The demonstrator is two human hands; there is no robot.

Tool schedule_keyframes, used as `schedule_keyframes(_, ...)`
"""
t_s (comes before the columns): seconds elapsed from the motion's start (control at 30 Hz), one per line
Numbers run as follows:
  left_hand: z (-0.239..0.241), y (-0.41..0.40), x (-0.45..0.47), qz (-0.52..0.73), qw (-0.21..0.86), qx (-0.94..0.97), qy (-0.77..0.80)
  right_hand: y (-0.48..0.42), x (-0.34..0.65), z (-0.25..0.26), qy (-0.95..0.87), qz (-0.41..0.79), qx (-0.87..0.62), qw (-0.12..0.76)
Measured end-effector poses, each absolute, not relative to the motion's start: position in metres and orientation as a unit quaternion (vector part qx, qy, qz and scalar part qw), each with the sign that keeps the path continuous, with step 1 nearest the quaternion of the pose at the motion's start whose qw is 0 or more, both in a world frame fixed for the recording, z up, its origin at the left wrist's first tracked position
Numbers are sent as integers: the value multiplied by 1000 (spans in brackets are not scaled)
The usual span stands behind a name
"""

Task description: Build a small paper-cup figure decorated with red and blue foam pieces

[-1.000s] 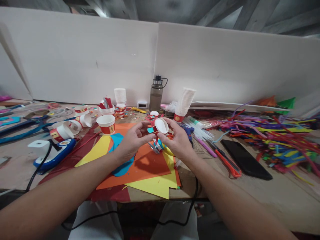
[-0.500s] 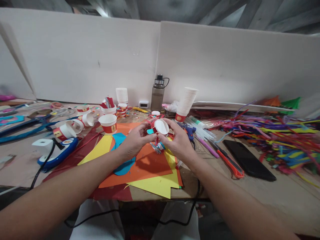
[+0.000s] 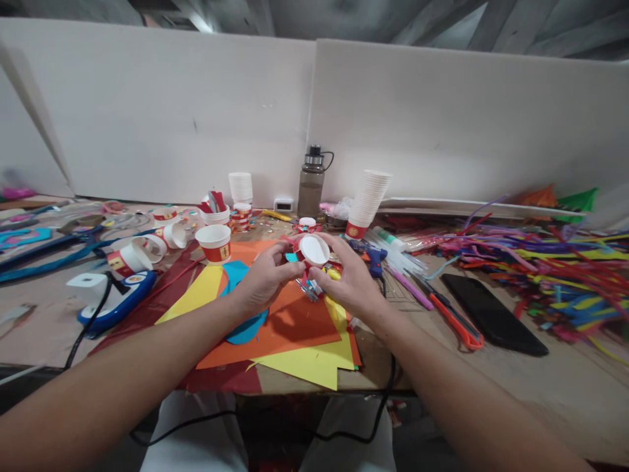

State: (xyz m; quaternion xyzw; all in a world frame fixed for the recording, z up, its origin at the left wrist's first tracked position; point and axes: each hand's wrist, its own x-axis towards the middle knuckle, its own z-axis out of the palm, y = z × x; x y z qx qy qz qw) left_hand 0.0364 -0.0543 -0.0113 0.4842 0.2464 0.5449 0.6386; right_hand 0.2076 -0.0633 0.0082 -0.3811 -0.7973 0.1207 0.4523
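Both hands hold one small red-and-white paper cup [image 3: 313, 250] above sheets of coloured paper [image 3: 289, 324]. My left hand [image 3: 266, 278] pinches the cup's left side, where bits of red and blue paper stick out. My right hand [image 3: 347, 278] curls round its right side, fingers over the rim. The cup's white inside faces me. Small coloured scraps lie right under the hands.
On the wooden table [image 3: 540, 387]: a stack of paper cups [image 3: 367, 202], a water bottle [image 3: 309, 181], loose cups [image 3: 215, 242] at the left, a blue glue gun [image 3: 372, 255], an orange cutter [image 3: 455, 320], a black phone [image 3: 493, 313], and a heap of coloured pipe cleaners [image 3: 555, 262]. White boards stand behind.
The hands have turned the cup slightly and lowered it a little; the view has shifted slightly. Both hands keep their hold.
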Motion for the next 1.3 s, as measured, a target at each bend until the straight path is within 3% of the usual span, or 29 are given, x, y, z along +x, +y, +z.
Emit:
schedule_keyframes(0.47, -19, -55, 36, 558, 543, 573, 256, -69, 206, 11, -793, 142, -349, 479)
schedule_keyframes(0.83, -16, -58, 38, 548, 620, 511, 233, -69, 207, 10, -788, 132, -363, 480)
schedule_keyframes(1.3, -20, -55, 37, 562, 579, 539, 241, -69, 207, 11, -792, 118, -367, 474)
